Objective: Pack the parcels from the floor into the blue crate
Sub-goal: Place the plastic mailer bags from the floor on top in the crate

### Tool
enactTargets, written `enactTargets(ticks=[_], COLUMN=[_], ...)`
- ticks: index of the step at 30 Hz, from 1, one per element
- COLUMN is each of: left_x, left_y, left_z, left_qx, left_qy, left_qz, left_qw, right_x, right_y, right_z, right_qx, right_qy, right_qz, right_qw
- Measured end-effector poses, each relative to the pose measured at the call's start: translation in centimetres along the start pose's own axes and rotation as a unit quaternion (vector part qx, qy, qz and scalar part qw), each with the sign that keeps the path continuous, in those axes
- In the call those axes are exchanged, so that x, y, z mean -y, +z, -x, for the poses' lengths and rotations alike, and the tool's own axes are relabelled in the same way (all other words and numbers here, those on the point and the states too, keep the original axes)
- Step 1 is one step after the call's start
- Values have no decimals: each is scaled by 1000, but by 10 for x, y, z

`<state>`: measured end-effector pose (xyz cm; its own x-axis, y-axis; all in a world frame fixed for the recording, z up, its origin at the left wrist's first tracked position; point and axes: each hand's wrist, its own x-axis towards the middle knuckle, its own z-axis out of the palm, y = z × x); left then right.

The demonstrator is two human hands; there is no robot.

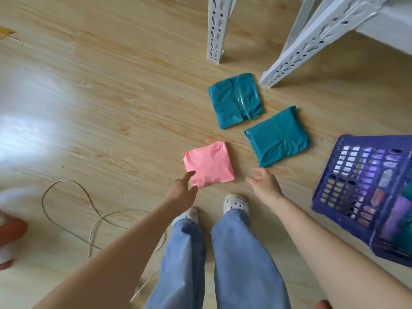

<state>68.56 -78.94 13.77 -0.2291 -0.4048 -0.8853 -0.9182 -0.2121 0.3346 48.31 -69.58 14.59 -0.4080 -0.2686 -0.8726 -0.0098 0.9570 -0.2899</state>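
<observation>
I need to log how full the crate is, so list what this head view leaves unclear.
- Blue crate: cut off by the right edge; its contents show only as blurred shapes through the lattice, so no count.
- White and orange thing at the left edge: blurred and cropped, cannot be identified.
- Whether the left hand touches the pink parcel: fingertips overlap its corner, contact unclear.
- Parcel contents: wrapped.

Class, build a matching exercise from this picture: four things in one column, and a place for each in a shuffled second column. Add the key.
1. pink parcel
2. blue crate
3. string
4. white rack leg

A. right edge of view
B. top of view, past the teal parcels
C. floor, left of the feet
D. just ahead of the hands

Pairs: 1-D, 2-A, 3-C, 4-B
</observation>
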Motion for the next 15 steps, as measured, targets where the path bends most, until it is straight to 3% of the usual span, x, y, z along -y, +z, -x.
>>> enactTargets(ticks=[8,15], left_x=[42,73], left_y=[44,59], left_z=[-132,-185], left_qx=[-29,-46], left_qy=[-50,-141], left_qz=[51,211], left_qw=[997,966], right_x=[-27,-43], right_y=[59,92], right_z=[-121,-169], right_qx=[40,93], right_qy=[-8,-8], right_qz=[29,34], right_qw=[999,995])
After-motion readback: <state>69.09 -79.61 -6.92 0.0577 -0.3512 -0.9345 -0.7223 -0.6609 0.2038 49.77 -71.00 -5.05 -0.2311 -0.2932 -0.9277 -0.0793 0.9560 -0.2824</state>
